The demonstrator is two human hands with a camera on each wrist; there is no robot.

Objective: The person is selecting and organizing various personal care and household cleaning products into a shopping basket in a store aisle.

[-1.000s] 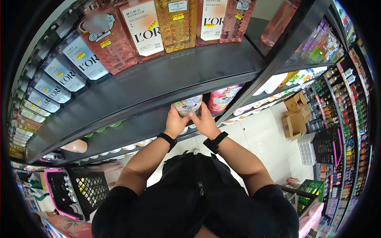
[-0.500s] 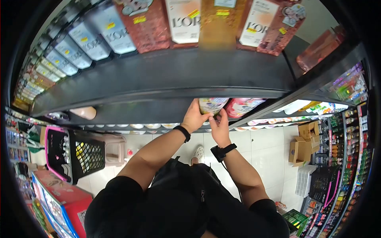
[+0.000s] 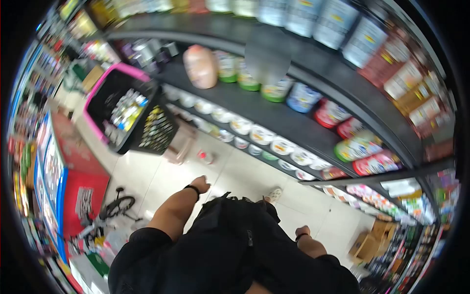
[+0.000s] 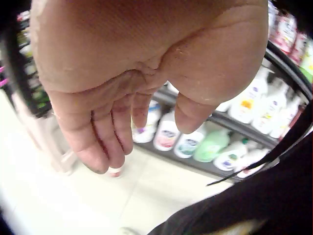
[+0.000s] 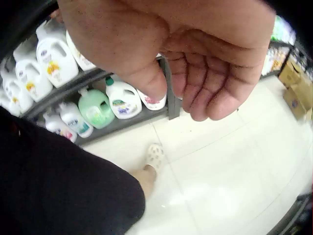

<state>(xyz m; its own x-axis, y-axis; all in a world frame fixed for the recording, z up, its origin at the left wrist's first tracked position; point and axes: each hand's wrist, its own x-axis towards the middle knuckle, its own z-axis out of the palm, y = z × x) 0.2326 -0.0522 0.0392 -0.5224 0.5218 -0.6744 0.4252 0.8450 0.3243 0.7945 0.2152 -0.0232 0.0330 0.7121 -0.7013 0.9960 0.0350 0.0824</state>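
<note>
Both hands hang low at the person's sides, over the pale tiled floor, holding nothing. In the head view the left hand (image 3: 199, 184) is nearer the black basket; its fingers hang loosely bent in the left wrist view. The right hand (image 3: 303, 230) is farther down and to the right, its fingers lightly curled in the right wrist view. On the black shelf (image 3: 293, 130), apart from both hands, a green-ended bottle with a floral label (image 3: 357, 146) leans beside a pink bottle (image 3: 376, 163). Blue (image 3: 302, 97) and red (image 3: 329, 112) containers stand farther left.
A black basket with a pink rim (image 3: 94, 122) holds several goods. Below it on the floor is a small red-capped bottle (image 3: 204, 157). A red freezer (image 3: 83, 181) and a bicycle (image 3: 117, 208) stand at left. White jugs (image 5: 56, 61) line lower shelves. Cardboard boxes (image 3: 369, 245) lie at right.
Both hands have let go of the floral-label bottle, leaving it on the shelf beside the pink one, and dropped to the person's sides. The head view has turned left, towards the basket.
</note>
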